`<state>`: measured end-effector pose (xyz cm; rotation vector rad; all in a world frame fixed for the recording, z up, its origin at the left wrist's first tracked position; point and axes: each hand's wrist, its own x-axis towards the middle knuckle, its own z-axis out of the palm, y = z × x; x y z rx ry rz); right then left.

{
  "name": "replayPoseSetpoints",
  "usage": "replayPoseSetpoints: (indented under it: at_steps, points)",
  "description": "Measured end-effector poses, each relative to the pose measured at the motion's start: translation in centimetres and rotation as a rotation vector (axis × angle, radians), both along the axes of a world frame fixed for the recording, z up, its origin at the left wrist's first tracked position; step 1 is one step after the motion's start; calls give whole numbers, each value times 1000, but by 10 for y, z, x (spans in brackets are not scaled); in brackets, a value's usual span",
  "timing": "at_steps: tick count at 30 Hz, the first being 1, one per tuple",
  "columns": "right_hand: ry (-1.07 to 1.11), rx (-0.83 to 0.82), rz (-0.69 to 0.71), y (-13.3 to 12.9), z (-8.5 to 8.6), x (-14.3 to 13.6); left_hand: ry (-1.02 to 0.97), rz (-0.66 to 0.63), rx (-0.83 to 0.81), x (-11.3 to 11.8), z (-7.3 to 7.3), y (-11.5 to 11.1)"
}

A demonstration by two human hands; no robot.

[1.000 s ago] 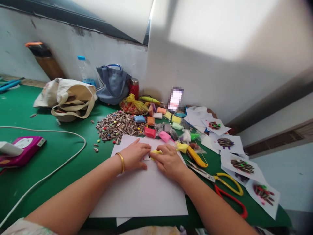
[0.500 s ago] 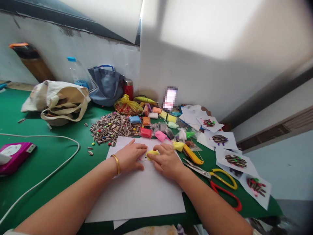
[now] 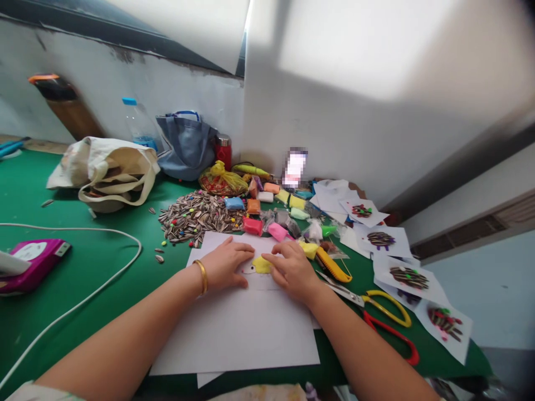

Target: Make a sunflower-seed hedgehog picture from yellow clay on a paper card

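White paper [image 3: 238, 334] lies on the green table before me. On its upper part is a flattened piece of yellow clay [image 3: 262, 264], with a small white shape [image 3: 249, 269] bearing a black dot at its left end. My left hand [image 3: 229, 263] rests on the paper left of the white shape, fingers spread and holding nothing. At the clay's right edge, my right hand [image 3: 293, 270] touches it with bent, parted fingers and grips nothing that I can see.
Beyond the paper are a heap of striped seeds [image 3: 196, 217] and colourful clay packets [image 3: 253, 225]. To the right lie a yellow cutter [image 3: 332, 263], open scissors [image 3: 363, 301] and decorated sheets [image 3: 409, 277]. A white cable [image 3: 104, 278] curves at left.
My right hand has drawn back slightly to the right across the yellow clay, so more of it shows. My left hand stays in place on the paper. The whole view has shifted a little.
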<state>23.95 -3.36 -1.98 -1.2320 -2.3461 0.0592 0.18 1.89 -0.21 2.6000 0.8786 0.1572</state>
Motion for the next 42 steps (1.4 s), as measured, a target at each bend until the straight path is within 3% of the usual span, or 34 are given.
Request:
replayPoseSetpoints:
  at_steps: [12, 18, 25, 31, 42]
  points:
    - [-44, -35, 38, -3, 0, -5, -31, -13, 11, -3, -6, 2]
    - [12, -17, -33, 2, -4, 0, -36, -35, 7, -5, -5, 0]
    - [-11, -45, -20, 2, -6, -3, -5, -40, 49, -2, -5, -5]
    - [22, -13, -114, 5, -2, 6, -29, -12, 31, -2, -4, -5]
    - [-104, -71, -101, -1, 5, 8, 41, -2, 189, 8, -4, -20]
